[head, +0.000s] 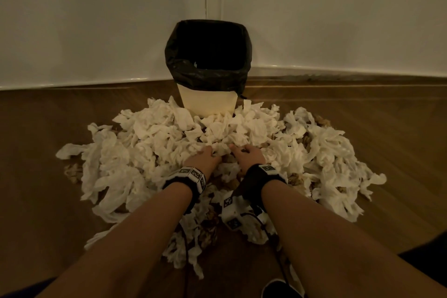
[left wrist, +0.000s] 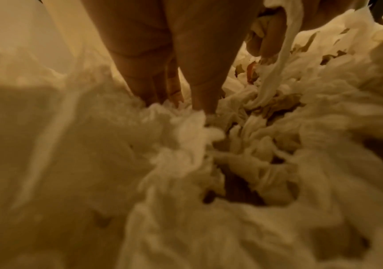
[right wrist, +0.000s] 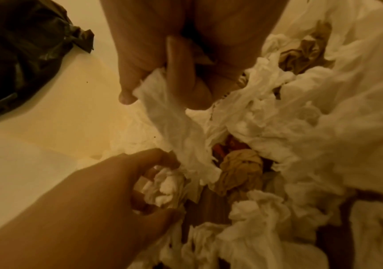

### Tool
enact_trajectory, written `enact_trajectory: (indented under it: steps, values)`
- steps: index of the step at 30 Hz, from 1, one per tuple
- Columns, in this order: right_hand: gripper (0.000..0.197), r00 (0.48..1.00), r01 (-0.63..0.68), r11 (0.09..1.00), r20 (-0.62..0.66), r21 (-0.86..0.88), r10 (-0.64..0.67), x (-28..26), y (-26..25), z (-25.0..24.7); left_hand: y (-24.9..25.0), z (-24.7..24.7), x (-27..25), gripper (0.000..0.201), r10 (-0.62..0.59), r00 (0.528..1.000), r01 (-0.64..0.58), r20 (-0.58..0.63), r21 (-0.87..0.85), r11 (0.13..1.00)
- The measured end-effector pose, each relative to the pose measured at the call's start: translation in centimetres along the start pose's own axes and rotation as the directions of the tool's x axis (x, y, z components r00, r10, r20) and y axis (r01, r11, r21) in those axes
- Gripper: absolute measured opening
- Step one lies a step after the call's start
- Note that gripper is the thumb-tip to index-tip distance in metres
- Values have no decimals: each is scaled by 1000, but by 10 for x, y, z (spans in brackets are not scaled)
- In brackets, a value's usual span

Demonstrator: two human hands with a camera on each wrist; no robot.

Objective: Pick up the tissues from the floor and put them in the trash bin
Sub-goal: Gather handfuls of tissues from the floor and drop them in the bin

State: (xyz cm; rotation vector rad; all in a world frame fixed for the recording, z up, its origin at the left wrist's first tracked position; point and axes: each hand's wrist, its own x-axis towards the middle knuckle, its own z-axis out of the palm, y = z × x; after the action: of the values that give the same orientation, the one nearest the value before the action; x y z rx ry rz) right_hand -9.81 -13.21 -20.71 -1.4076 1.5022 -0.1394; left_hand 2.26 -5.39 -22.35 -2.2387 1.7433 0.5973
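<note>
A wide heap of crumpled white tissues (head: 154, 152) covers the wooden floor in front of a cream trash bin (head: 208, 101) lined with a black bag (head: 208, 55). Both hands are down in the middle of the heap, close together. My left hand (head: 209, 152) curls its fingers round a wad of white tissue (right wrist: 165, 183). My right hand (head: 238, 150) pinches a long strip of white tissue (right wrist: 174, 127) between thumb and fingers. In the left wrist view my left fingers (left wrist: 163, 81) dig into the tissues (left wrist: 186, 127).
Brown crumpled paper balls (right wrist: 241, 169) lie mixed among the white tissues. The bin stands in the corner against white walls (head: 96, 19). Bare wooden floor (head: 36, 152) lies on both sides of the heap. The black bag's knotted edge (right wrist: 24, 45) hangs over the bin's side.
</note>
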Motion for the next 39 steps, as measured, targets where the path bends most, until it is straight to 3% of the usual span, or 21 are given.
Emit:
enact_trajectory:
  steps: [5,9,14,16,19,21,24,28,34,39]
  values:
    - [45,1000,15,998,2,65,-15,3,5,-6,-2,-9,7,33,22,999,-20,44,-41,999]
    - [14,999,-10,915,45,403,-9,-5,2,-12,-6,-22,7,31,-11,1000,5,-22,-229,973]
    - [48,988,-57,842,154,536,-32,-13,-13,-31,-9,-40,-2,36,-131,981,44,-142,-498,866]
    - [50,983,-86,801,183,592,-30,-18,-17,-42,-8,-47,-5,32,-171,964,11,-204,-610,793]
    - [52,983,-117,645,182,755,-35,-26,-21,-57,-10,-58,-9,29,-241,938,-26,-248,-745,666]
    - [54,987,-78,617,149,783,-64,-31,-23,-66,-12,-67,-12,31,-262,931,-35,-254,-778,627]
    - [52,987,-16,565,102,825,-120,-37,-31,-78,-17,-83,-16,32,-289,908,-135,-303,-865,483]
    - [45,981,21,389,57,921,-187,-44,-57,-93,-21,-113,-28,24,-307,856,-307,-415,-888,343]
    - [19,951,64,207,3,976,-309,-59,-100,-110,-24,-156,-48,26,-311,796,-475,-519,-855,210]
    - [34,922,25,31,-11,999,-387,-77,-131,-119,-30,-189,-58,26,-356,718,-584,-598,-796,160]
